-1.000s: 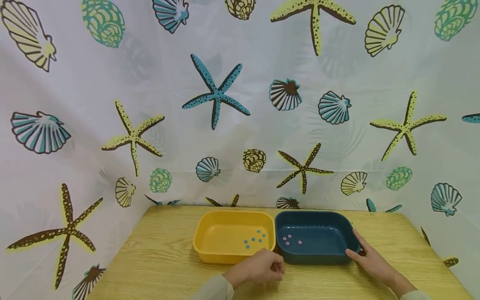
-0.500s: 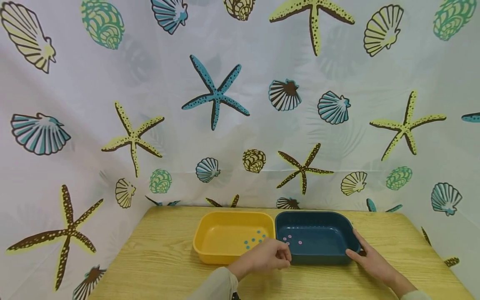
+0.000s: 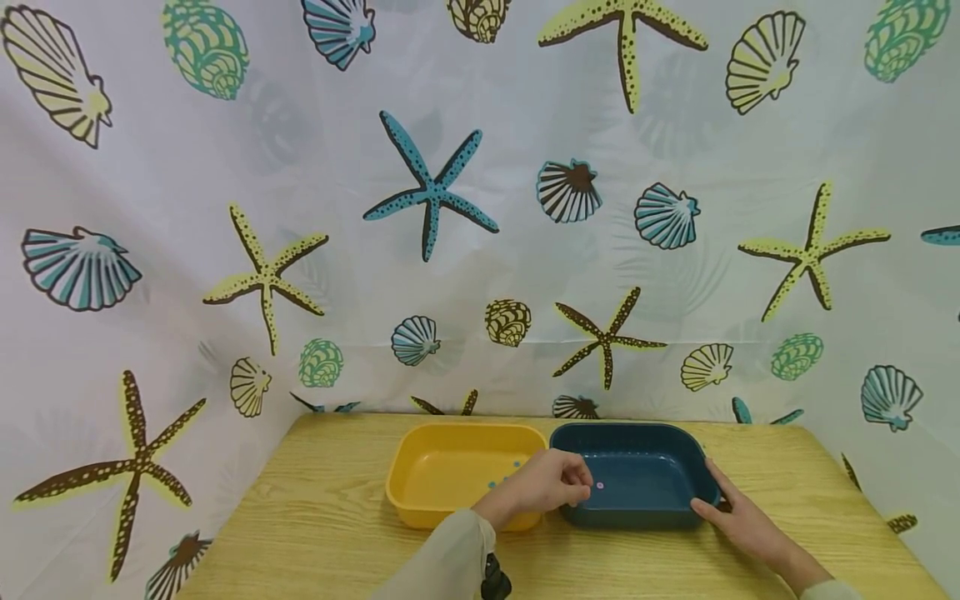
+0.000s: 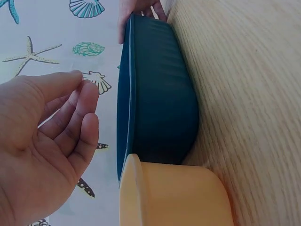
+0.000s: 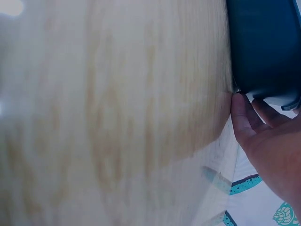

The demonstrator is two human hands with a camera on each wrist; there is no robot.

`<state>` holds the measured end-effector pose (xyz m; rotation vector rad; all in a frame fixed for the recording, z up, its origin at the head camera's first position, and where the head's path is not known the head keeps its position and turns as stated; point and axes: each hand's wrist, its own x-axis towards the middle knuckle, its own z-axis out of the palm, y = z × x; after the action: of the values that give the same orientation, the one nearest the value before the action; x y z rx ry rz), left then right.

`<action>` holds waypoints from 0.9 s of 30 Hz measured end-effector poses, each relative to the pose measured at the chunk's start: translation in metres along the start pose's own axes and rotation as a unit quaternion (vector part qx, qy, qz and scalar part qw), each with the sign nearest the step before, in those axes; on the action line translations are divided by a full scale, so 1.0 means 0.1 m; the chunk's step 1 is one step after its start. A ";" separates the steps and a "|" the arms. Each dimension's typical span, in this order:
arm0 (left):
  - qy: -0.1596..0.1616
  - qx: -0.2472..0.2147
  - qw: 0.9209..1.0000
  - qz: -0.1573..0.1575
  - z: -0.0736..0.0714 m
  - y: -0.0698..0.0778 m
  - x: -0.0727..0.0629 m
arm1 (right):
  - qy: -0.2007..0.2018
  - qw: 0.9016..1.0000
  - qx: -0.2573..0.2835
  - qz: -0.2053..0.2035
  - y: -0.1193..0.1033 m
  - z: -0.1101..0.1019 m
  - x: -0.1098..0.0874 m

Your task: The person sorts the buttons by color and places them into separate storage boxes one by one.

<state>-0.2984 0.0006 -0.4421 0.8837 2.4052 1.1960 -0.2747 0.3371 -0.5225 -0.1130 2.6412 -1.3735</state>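
Note:
My left hand (image 3: 551, 482) hangs over the near left corner of the dark blue plastic basin (image 3: 645, 518), beside the yellow basin (image 3: 420, 510). Its thumb and index tips meet, as the left wrist view shows, and the other fingers curl loosely; anything between the tips is hidden. With thumb and fingers spread round the corner, my right hand (image 3: 750, 521) holds the right end of the blue basin. A small pink disc (image 3: 600, 485) lies inside that basin. Small blue discs (image 3: 492, 484) lie in the yellow basin, partly covered by my left hand.
Both basins stand side by side on a wooden table (image 3: 330, 500), their adjoining ends close together. Behind and at the sides hangs a white curtain (image 3: 480, 275) printed with starfish and shells. My left wrist wears a dark band (image 3: 493, 577).
My left hand has moved up and to the right, from in front of the basins to over the blue basin's near left corner. The right hand stays on the basin.

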 end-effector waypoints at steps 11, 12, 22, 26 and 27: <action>0.022 0.010 1.000 -0.004 0.01 -0.03 0.17 | -0.003 1.000 0.011 0.004 -0.02 0.00 -0.01; 0.023 0.011 1.000 -0.007 0.02 -0.04 0.19 | -0.002 1.000 0.011 0.003 -0.01 0.00 -0.01; 0.035 0.008 0.999 -0.034 0.05 -0.11 0.31 | 0.000 1.000 0.013 0.000 -0.01 -0.01 0.00; 0.037 0.002 0.999 -0.030 0.06 -0.14 0.37 | -0.001 1.000 0.014 0.002 -0.02 -0.01 0.00; 0.037 0.001 0.999 -0.027 0.06 -0.15 0.38 | -0.001 1.000 0.013 0.003 -0.02 -0.01 -0.01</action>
<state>-0.3301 0.0224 -0.4579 0.7829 2.4717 1.2267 -0.2741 0.3368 -0.5206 -0.1034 2.6183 -1.4050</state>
